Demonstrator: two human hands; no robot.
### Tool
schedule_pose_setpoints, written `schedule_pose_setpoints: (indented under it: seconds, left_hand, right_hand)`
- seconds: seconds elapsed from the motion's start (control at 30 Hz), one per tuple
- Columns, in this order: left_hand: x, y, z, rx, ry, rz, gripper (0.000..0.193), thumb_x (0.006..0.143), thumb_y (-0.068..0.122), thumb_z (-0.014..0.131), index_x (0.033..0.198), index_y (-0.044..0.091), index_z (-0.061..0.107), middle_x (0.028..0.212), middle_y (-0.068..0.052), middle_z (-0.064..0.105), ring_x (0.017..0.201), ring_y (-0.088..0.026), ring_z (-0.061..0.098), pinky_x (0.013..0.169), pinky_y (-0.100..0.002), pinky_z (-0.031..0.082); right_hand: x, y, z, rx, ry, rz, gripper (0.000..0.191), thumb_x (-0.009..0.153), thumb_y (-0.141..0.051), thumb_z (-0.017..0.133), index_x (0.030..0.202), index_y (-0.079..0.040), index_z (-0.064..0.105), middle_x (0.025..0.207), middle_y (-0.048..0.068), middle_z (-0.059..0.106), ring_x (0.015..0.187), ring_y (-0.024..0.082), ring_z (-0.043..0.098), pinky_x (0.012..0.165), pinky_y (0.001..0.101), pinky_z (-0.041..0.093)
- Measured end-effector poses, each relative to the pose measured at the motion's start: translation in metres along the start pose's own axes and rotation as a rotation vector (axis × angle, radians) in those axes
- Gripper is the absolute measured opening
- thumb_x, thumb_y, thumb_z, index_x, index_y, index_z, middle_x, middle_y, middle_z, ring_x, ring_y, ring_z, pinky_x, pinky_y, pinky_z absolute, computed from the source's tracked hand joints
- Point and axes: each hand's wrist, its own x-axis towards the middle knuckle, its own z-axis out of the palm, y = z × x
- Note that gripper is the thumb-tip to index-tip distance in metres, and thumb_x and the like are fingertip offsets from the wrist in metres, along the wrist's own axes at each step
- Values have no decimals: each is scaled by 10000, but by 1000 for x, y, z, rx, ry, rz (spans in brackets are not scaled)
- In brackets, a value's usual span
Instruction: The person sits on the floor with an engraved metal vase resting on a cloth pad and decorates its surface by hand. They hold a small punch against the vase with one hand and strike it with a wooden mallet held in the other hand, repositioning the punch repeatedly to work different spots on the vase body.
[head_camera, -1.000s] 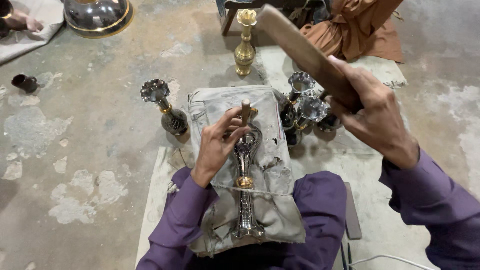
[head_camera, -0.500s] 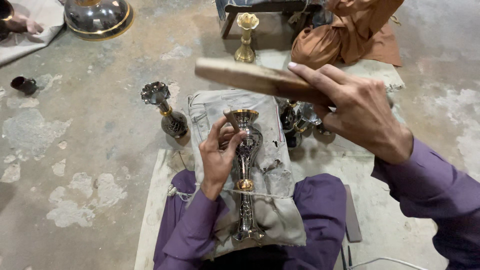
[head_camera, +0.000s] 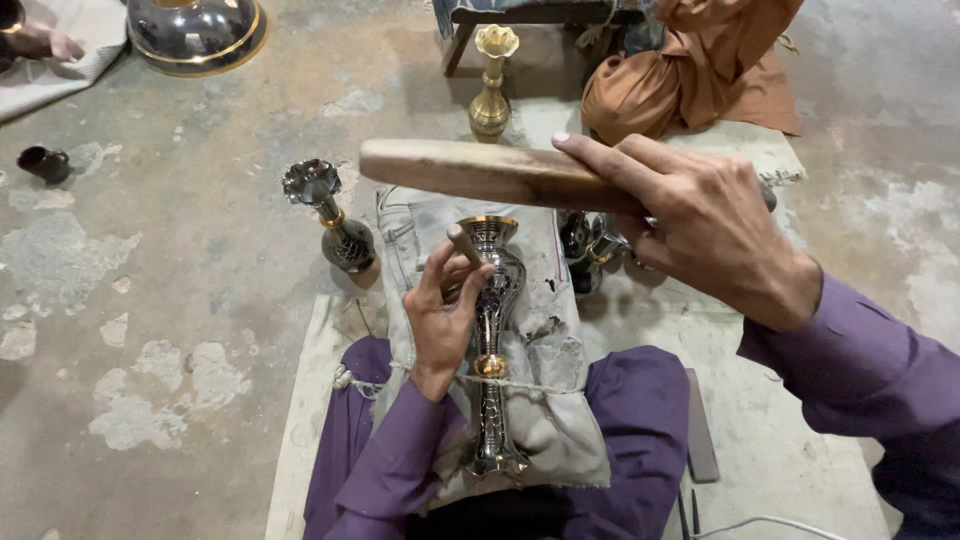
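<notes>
Seated on the floor, legs in purple (head_camera: 640, 420), grey cloth pad (head_camera: 540, 400) draped over the lap. Lying along that pad, lengthwise, mouth pointing away: a dark engraved metal vase (head_camera: 492, 340) with a brass ring at the waist and a brass rim at the top.

Left hand (head_camera: 445, 315) wrapped round the upper body of the vase, and pinching a short wooden peg (head_camera: 463, 243) just beside the rim, tip angled toward the mouth. Firm grasp, fingers curled.

Right hand (head_camera: 700, 225) up above it all, clenched round a thick wooden stick (head_camera: 490, 172), held level across the view, its free end out to the left over the vase mouth. Clear of the vase, not touching.

Around the lap: a second dark vase with a flared flower-shaped top (head_camera: 330, 215) standing on the concrete floor (head_camera: 180, 280) to the left. More dark vases (head_camera: 590, 245) clustered to the right, partly hidden behind the right hand. A plain brass vase (head_camera: 490, 85) upright farther off, near a heap of orange cloth (head_camera: 690, 80). Top left corner, a big polished metal bowl (head_camera: 195, 32), and a small dark cup (head_camera: 45, 163) at the left edge. Another person's hand (head_camera: 45, 45) on a pale cloth in that corner.
</notes>
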Motion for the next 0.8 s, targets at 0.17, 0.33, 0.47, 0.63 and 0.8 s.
schedule_pose_setpoints:
  seconds: [0.17,0.33,0.47,0.63,0.8]
  left_hand:
    - [-5,-4,2,-25,26,19,462,984,151,719,1411,174,545,1047,-95,798,945,-219,807,809,-351,698]
    - [-5,0,2,25,33,74,421,1005,142,721,1388,163,546,1085,-92,797,985,-207,805,830,-335,703]
    - [-7,4,0,1,41,56,475,979,106,743,1410,139,546,1053,-107,797,962,-211,802,815,-336,678]
    - [4,1,-5,-47,17,-74,476,968,99,754,1394,133,545,1023,-103,820,845,-185,804,670,-309,633]
    - [10,5,-7,-115,71,-99,505,982,105,732,1422,79,484,1028,-138,789,911,-200,801,750,-316,682]
  right_hand:
    - [-8,1,0,-112,147,-88,541,1007,-175,662,1531,-261,561,1087,19,752,798,163,695,659,319,568]
    - [-12,0,-4,-106,22,-43,648,878,-303,721,1503,-283,553,1003,4,739,737,174,681,619,331,569]
    - [-15,2,-3,241,67,87,631,977,-273,731,1569,-232,516,1062,15,713,735,160,649,666,323,566]
    - [-24,11,-2,-198,6,-37,622,901,-254,681,1512,-313,579,1014,-28,746,765,152,692,614,316,555]
    - [-17,18,0,-183,-43,34,615,930,-144,670,1515,-317,588,955,-13,741,711,148,673,604,325,555]
